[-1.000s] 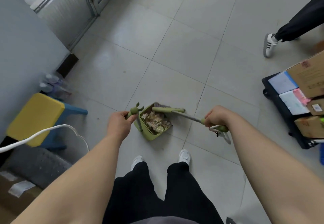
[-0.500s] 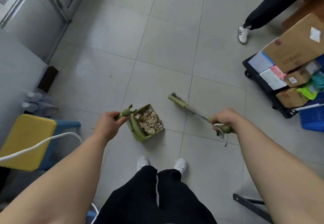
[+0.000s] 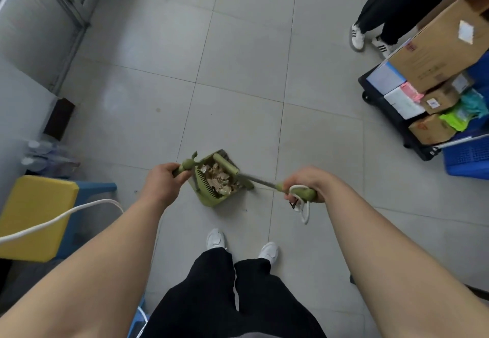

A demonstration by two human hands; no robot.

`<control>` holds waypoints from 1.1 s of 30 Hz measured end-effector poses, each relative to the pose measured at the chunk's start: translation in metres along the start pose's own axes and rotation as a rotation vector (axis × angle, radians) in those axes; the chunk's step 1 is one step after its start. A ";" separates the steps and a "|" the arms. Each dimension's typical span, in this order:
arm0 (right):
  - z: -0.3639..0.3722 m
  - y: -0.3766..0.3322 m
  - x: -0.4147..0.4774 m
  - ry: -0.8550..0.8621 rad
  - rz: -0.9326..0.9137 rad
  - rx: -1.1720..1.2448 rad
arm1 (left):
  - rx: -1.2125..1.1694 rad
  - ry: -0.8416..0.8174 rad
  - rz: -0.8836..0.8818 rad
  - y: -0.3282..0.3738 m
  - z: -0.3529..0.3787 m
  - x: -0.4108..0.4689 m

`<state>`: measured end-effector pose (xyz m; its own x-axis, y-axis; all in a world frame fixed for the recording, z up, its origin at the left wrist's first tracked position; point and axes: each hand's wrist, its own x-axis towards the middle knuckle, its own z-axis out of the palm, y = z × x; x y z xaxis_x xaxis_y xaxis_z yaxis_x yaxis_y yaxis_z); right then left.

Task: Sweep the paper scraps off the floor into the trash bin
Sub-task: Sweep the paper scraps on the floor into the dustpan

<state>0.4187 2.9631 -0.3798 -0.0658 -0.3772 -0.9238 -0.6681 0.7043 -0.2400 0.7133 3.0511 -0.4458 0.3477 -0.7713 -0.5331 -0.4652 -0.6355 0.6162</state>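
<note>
— Scraps (image 3: 218,179), where are they sitting?

— They are lying heaped inside the green dustpan (image 3: 209,198), which is sitting on the tiled floor (image 3: 238,73) just ahead of the person's white shoes (image 3: 215,239).

— And the hands?

— The left hand (image 3: 161,186) is clenching the dustpan's upright green handle (image 3: 185,167). The right hand (image 3: 304,184) is gripping the green end of the broom handle (image 3: 301,194), with a white loop of cord (image 3: 304,209) dangling below it.

— Where is the broom pointing?

— Its metal shaft is running left toward the pan, and the green broom head (image 3: 226,164) is lying across the pan's open mouth, touching the pile.

— What is surrounding them?

— A yellow-topped stool (image 3: 34,213) is standing at the left, with a white cable (image 3: 53,222) crossing in front of it. A black cart (image 3: 397,120) is carrying cardboard boxes (image 3: 436,49) at the right, beside a blue crate (image 3: 468,157). Another person's legs in dark trousers (image 3: 397,1) are showing at the upper right, well apart from the pan.
</note>
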 end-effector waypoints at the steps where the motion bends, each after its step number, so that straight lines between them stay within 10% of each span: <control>1: -0.002 -0.002 -0.003 -0.006 0.004 0.005 | 0.007 0.002 -0.001 -0.001 0.000 0.000; 19: -0.044 -0.014 0.000 0.181 -0.065 0.170 | -0.026 0.116 -0.085 -0.022 -0.017 -0.036; 33: 0.017 -0.011 0.019 0.082 -0.063 -0.260 | -0.089 0.133 -0.121 -0.012 -0.008 -0.038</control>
<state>0.4370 2.9585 -0.3997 -0.0708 -0.4700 -0.8798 -0.8397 0.5042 -0.2018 0.7124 3.0874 -0.4282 0.5041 -0.6828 -0.5288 -0.3413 -0.7200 0.6043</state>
